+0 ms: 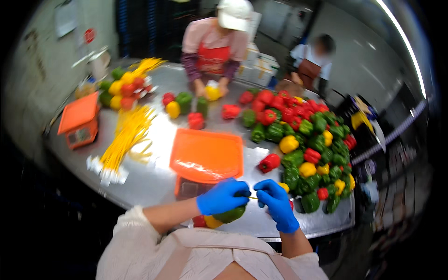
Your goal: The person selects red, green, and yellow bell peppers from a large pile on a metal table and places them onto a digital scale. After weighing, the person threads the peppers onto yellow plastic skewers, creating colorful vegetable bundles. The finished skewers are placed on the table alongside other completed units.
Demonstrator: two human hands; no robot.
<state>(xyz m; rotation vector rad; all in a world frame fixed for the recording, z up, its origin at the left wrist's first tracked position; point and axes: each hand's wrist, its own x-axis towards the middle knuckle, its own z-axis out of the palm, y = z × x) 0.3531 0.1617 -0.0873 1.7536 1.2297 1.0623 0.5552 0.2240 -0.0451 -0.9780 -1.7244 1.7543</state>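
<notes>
My left hand [221, 197], in a blue glove, is closed around a green bell pepper [231, 215] near the front edge of the steel table. Beneath that wrist show parts of a yellow bell pepper [213, 222] and a red one [199, 221]. My right hand [278, 205], also gloved in blue, is pinched on a thin yellow strip [253, 198] that stretches across the gap to my left hand. Just beyond my hands stands an orange scale [206, 155] with a bare, shiny tray. A red bell pepper [269, 163] lies to the scale's right.
A big heap of peppers [303, 140] covers the table's right side. Yellow net sleeves with white ends [122, 144] lie at left, beside a second orange scale [79, 114]. Across the table [154, 170], a person in a red apron [214, 51] handles a yellow pepper; another person [310, 60] stands farther right.
</notes>
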